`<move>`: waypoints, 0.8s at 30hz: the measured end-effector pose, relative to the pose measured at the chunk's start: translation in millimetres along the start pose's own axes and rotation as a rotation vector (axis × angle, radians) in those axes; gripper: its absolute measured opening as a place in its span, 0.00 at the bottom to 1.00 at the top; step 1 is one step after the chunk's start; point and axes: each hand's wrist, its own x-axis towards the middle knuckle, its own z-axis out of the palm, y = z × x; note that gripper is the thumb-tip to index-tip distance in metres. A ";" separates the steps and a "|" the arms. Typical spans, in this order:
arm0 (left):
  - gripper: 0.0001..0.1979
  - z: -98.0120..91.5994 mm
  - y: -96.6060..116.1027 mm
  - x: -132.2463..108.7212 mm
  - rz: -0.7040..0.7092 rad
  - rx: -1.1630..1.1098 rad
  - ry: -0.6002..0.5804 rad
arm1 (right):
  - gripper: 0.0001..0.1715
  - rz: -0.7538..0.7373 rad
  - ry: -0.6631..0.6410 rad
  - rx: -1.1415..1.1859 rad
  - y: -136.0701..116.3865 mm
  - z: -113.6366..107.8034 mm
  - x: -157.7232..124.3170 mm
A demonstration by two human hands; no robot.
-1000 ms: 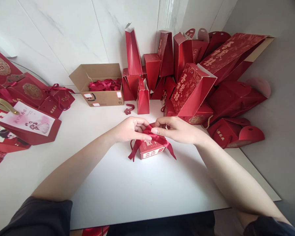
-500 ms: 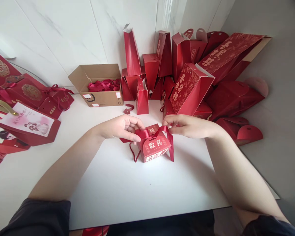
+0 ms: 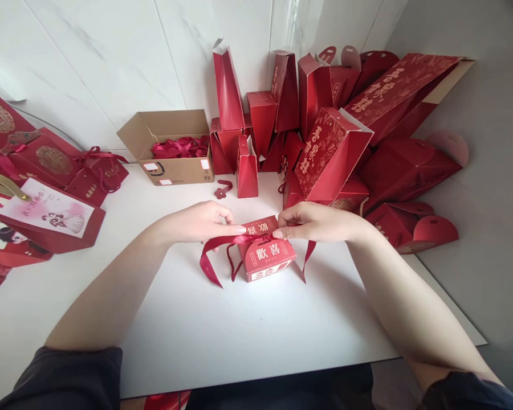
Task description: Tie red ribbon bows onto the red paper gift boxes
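A small red gift box [image 3: 268, 257] with gold characters stands on the white table [image 3: 222, 330] in front of me. A red satin ribbon [image 3: 209, 263] runs across its top, and its loose ends hang down on both sides. My left hand [image 3: 200, 222] pinches the ribbon just left of the box top. My right hand [image 3: 320, 222] pinches it on the right, fingertips touching the box's upper edge. A thin red cord [image 3: 231, 265] dangles at the box's left front.
An open cardboard carton [image 3: 171, 148] holding red ribbons stands at the back. Several red paper bags and folded boxes [image 3: 333, 148] pile up at the back right. Flat red gift bags [image 3: 47, 210] lie at the left. A small red cut-out piece [image 3: 222, 189] lies behind the box.
The ribbon, bunched over the box top before, is now drawn out sideways. My hands have moved apart and the left end hangs in a long loop.
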 end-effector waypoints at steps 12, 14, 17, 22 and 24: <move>0.17 2.2 -6.9 5.6 0.166 -0.026 -0.268 | 0.19 -0.114 -0.011 -0.028 0.5 2.0 1.8; 0.17 2.2 -8.1 8.2 0.209 -0.035 -0.285 | 0.20 -0.139 0.025 -0.083 1.2 1.1 2.2; 0.16 0.5 -10.5 11.5 0.236 -0.024 -0.280 | 0.19 -0.142 0.059 -0.139 3.8 0.1 4.0; 0.12 -6.4 -12.2 10.0 0.256 -0.026 -0.269 | 0.20 -0.080 0.062 -0.156 8.6 1.2 7.4; 0.11 -8.9 -10.4 5.9 0.263 -0.053 -0.293 | 0.20 -0.057 0.082 -0.171 9.5 2.6 8.5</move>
